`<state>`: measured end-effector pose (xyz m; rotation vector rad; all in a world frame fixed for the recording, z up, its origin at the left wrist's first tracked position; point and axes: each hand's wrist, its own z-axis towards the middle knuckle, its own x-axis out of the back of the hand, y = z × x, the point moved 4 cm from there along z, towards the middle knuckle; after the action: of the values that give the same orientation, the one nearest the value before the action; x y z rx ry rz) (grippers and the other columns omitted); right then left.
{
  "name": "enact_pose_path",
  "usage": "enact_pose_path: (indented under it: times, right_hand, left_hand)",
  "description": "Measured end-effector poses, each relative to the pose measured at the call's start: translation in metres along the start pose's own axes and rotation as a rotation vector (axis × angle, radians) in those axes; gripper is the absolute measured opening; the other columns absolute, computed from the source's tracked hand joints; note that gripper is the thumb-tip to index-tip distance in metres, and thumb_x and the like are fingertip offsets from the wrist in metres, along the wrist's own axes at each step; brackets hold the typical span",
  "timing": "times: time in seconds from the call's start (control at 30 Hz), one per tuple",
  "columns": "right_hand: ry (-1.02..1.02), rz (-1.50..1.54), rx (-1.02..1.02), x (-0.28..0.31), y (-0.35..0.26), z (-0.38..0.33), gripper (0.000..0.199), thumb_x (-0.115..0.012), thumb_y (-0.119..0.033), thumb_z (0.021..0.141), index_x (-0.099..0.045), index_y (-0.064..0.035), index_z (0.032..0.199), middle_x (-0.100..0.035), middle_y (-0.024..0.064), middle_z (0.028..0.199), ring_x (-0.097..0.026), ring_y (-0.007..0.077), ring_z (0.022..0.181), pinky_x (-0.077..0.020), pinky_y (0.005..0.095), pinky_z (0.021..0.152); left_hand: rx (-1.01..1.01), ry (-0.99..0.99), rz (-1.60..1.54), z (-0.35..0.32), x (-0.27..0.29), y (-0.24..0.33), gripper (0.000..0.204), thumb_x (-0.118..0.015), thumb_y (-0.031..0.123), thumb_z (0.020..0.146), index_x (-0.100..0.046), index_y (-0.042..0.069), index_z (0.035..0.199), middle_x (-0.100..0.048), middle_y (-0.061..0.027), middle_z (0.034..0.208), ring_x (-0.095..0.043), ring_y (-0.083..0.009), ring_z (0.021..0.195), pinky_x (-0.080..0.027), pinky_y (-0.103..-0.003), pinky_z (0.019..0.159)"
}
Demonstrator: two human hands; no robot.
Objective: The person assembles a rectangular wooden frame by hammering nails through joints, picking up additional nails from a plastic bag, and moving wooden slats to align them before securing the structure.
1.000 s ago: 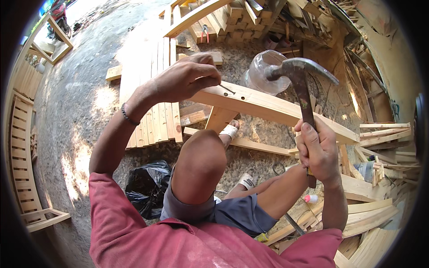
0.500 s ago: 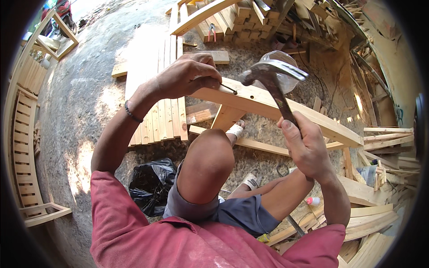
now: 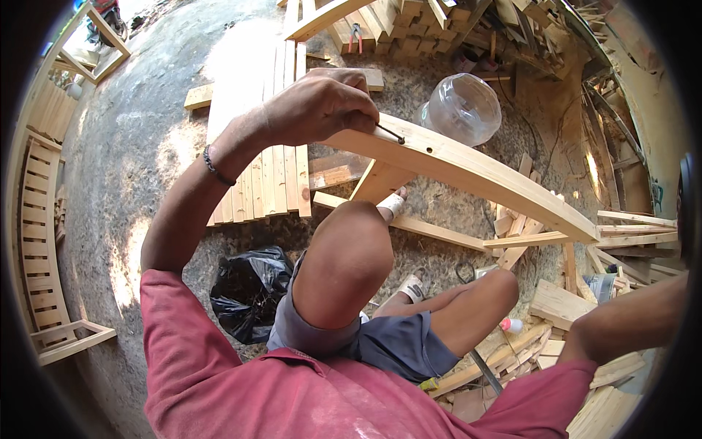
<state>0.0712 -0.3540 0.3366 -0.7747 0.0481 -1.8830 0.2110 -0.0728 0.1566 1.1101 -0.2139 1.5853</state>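
Note:
My left hand (image 3: 322,106) is closed, with its fingers pinched round a thin dark metal rod (image 3: 390,134). The rod slants down to the top of a pale wooden beam (image 3: 490,174), where its dark end meets the wood. I cannot tell whether that end is a head or a separate fastener. A dark round hole (image 3: 428,149) shows in the beam just right of the rod. My right forearm (image 3: 629,318) stretches to the right rim, and the hand itself is out of the picture, so what it holds is hidden.
Beyond the beam stands a clear plastic jar (image 3: 466,110). Planks (image 3: 267,179) lie side by side to the left, near a black plastic bag (image 3: 252,293). Red-handled pliers (image 3: 355,36) rest by stacked timber at the back. Offcuts (image 3: 559,304) are heaped at right.
My right hand, which held a claw hammer above the beam, has swung right and out of view with it. My left hand still pinches the rod at the beam.

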Motion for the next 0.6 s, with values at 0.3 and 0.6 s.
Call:
enact_pose_path:
  times: [0.3, 0.6]
  right_hand:
    - [-0.193, 0.251, -0.899, -0.064, 0.085, -0.074, 0.023, -0.046, -0.03, 0.105, -0.052, -0.0095, 0.097, -0.04, -0.0084, 0.058, -0.033, 0.0001, 0.04, -0.0275, 0.0184, 0.031]
    - [0.04, 0.422, -0.287, 0.007, 0.002, 0.021, 0.03, -0.047, -0.04, 0.101, -0.046, -0.01, 0.102, -0.039, 0.0005, 0.065, -0.044, 0.0083, 0.049, -0.05, 0.0247, 0.046]
  left_hand:
    - [0.04, -0.008, -0.054, -0.014, 0.008, 0.007, 0.017, -0.073, 0.004, 0.079, -0.074, 0.008, 0.095, -0.061, -0.0049, 0.083, -0.061, -0.022, 0.081, -0.05, -0.035, 0.071]
    - [0.075, -0.031, -0.04, -0.011, 0.005, 0.005, 0.013, -0.071, 0.006, 0.083, -0.073, 0.007, 0.096, -0.059, -0.0057, 0.082, -0.06, -0.0217, 0.08, -0.048, -0.034, 0.07]
